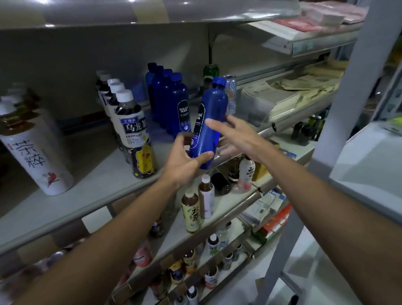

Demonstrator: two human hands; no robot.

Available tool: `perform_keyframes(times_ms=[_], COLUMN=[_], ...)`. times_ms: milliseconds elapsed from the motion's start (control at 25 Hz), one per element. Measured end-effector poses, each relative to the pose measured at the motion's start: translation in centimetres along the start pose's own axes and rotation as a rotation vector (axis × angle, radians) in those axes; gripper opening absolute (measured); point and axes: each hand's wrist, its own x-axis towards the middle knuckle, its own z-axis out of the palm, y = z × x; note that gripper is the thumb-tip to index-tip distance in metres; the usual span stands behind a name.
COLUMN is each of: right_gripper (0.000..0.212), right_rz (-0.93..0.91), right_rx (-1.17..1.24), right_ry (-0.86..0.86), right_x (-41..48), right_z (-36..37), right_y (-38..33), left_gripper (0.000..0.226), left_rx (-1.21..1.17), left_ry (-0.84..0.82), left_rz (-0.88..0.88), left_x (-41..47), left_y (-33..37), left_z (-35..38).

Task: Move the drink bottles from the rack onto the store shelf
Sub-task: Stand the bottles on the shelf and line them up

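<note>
A blue soda bottle (pixel 211 120) with a dark label leans to the right above the front edge of the store shelf (pixel 95 183). My left hand (pixel 184 160) grips its lower end, thumb across the base. My right hand (pixel 234 135) touches the bottle's right side with straight fingers. Behind it stands a row of several matching blue bottles (pixel 175 101) reaching toward the back of the shelf.
Left of the blue row stand tea bottles with white caps (pixel 131 128) and a row of white-labelled tea bottles (pixel 33 154). A slim can (pixel 230 95) and stacked papers (pixel 286 94) lie to the right. Lower shelves (pixel 225 212) hold several drinks. A grey rack post (pixel 348 99) rises at right.
</note>
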Motion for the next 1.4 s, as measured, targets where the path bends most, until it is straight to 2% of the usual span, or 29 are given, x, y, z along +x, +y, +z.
perform_keyframes(times_ms=[120,200,280,360,480,600,680,840,920,1160,1400], right_gripper=[0.062,0.071,0.063,0.044,0.046,0.033,0.031,0.063,0.061,0.064,0.056], right_rz=[-0.056,-0.046,-0.022,-0.009,0.021,0.016,0.020,-0.010,-0.036,-0.121,-0.164], right_rx=[0.014,0.141,0.262,0.343,0.346,0.306,0.288,0.204,0.175,-0.017,-0.065], right_ry=[0.134,0.204,0.223,0.199,0.093,0.042,0.044,0.093,0.076,-0.086,-0.223], right_x=[1.9,3.3,4.2,4.7,5.6,6.9,7.8,9.9,10.4,12.4,12.7], right_z=[0.7,1.1,1.5,1.9,2.0,1.3,1.0,0.8,1.0,2.0,1.2], right_y=[0.5,1.2,1.9,2.1,2.4,2.0,1.5,1.7,2.1,2.6,3.4], left_gripper=[0.069,0.071,0.073,0.072,0.068,0.072,0.074,0.053,0.046,0.053,0.048], left_rx=[0.218,0.269,0.331,0.447,0.501,0.547,0.576,0.407,0.503,0.861,0.890], left_ry=[0.162,0.232,0.278,0.332,0.433,0.483,0.460,0.286,0.200,0.057,0.049], left_rz=[0.065,0.075,0.102,0.142,0.122,0.127,0.150,0.130,0.134,0.124,0.152], left_x=[1.2,2.1,2.9,3.7,4.0,4.7,5.6,6.5,6.4,6.1,6.2], left_y=[-0.1,-0.1,-0.1,-0.5,-1.2,-1.9,-2.1,-2.5,-3.1,-4.1,-4.4], left_z=[1.1,1.5,1.6,2.0,3.3,3.5,3.0,1.4,0.4,-1.2,-1.5])
